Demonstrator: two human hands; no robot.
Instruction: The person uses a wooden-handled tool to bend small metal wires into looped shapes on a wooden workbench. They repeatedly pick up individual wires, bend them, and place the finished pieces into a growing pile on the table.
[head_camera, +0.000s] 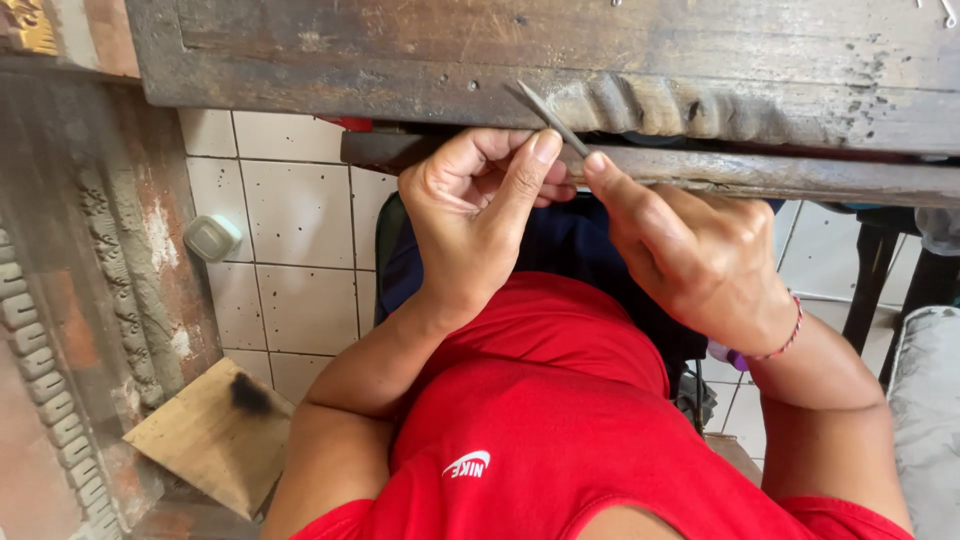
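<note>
Red shirt (560, 420) lowest in view; above it, thin metal tool (550, 115) slanted up-left toward bench edge (640, 105), pinched between left hand (480, 215) and right hand (690, 250), both clamped at its lower end.

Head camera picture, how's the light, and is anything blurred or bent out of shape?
Head view: soft, even daylight with no glare; the left hand, right hand and the thin metal tool pinched between them are fairly sharp, the tool's tip slightly smeared; the wooden workbench edge bows from wide-angle distortion; the carved panel at the left edge looks stretched.
</note>
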